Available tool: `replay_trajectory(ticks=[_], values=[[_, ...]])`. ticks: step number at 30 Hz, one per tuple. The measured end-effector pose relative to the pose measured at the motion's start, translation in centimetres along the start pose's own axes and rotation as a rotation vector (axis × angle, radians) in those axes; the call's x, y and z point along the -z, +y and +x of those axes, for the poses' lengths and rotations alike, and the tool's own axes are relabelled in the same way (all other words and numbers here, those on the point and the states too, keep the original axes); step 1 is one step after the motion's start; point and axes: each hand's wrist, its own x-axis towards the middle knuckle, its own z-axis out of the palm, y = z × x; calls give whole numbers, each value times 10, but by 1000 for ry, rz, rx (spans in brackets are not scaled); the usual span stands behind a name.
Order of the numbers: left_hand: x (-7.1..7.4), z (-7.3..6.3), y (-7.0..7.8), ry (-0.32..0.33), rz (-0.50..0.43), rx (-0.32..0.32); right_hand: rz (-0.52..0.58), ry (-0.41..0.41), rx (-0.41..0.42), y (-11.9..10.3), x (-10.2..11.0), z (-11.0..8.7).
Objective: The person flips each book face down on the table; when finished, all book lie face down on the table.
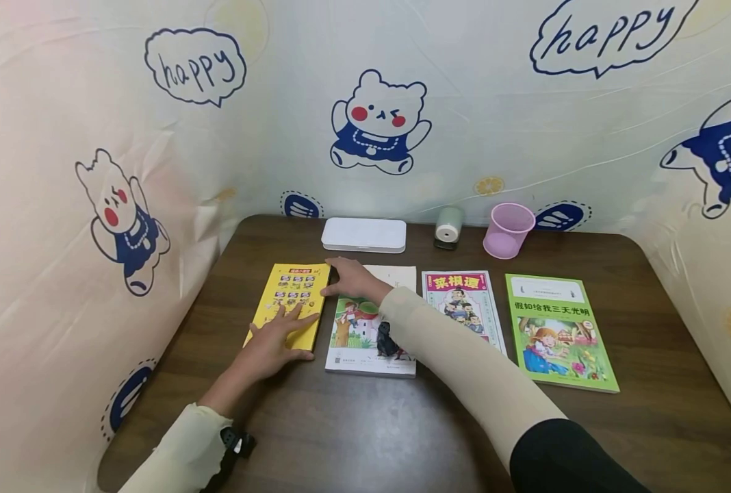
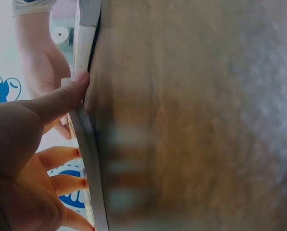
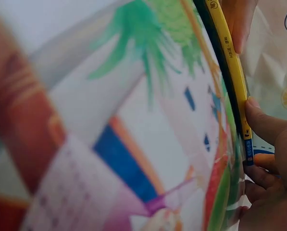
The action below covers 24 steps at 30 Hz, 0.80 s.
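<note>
A thin yellow book (image 1: 300, 282) with small cartoon pictures lies at the left of the row of books. My left hand (image 1: 271, 344) rests on its lower part, fingers spread over the cover and thumb by the lower right corner. The right hand (image 1: 356, 279) reaches across from the right, its thumb at the book's right edge and its fingertips at the upper right corner. Beside it, a white picture book (image 1: 365, 356) lies partly hidden under the right hand and sleeve. In the right wrist view, the yellow spine (image 3: 237, 82) shows, with thumb and fingers against it.
Right of these lie a pink-bordered comic book (image 1: 464, 301) and a green book (image 1: 559, 335). Along the back of the brown table (image 1: 365, 424) stand a white case (image 1: 363, 235), a pale green sharpener-like device (image 1: 448, 226) and a pink cup (image 1: 507, 233). A printed curtain surrounds the table.
</note>
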Motion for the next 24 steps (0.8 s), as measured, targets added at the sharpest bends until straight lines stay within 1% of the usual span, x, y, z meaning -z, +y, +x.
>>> replay_trajectory(ticks=[3,7,13,18,24], values=[[-1,1,1,-9,22,10,-25,6,-5,-1,-1,-1],[-3,2,3,-16,46,21,-67,15,16,-3,-1,-3],[-1,1,4,-37,43,24,-114,17,22,-2,-3,-3],[-1,1,4,-53,40,19,-116,22,15,-1,-5,-3],[-1,2,4,-70,46,31,-98,27,9,-2,-5,-5]])
